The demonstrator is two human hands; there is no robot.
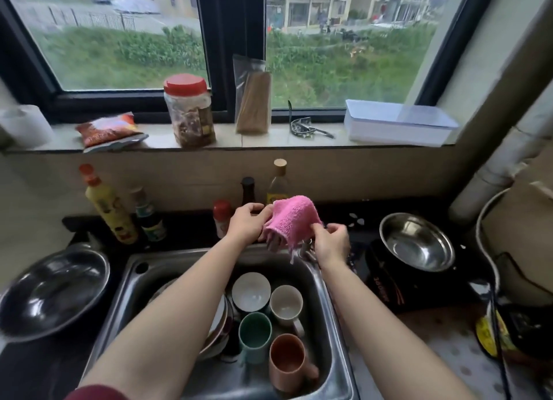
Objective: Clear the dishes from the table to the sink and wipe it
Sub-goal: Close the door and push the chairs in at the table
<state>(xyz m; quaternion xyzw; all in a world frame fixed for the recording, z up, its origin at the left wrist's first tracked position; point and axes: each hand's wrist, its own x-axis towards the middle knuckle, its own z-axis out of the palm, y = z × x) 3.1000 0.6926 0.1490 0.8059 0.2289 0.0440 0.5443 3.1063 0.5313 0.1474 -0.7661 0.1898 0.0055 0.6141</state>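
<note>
A pink cloth (291,218) hangs over the back of the steel sink (324,304), draped on the tap. My left hand (247,223) grips the cloth's left edge. My right hand (330,242) pinches its lower right corner. In the sink stand a white bowl (250,290), a cream mug (285,302), a green cup (255,334) and an orange cup (287,359), beside stacked plates (220,325) partly hidden by my left forearm.
Sauce bottles (109,208) line the counter behind the sink. A steel basin (52,289) sits left; a steel bowl (416,241) rests on a black cooker at right. On the windowsill are a red-lidded jar (190,111), a snack bag and a white box (398,123).
</note>
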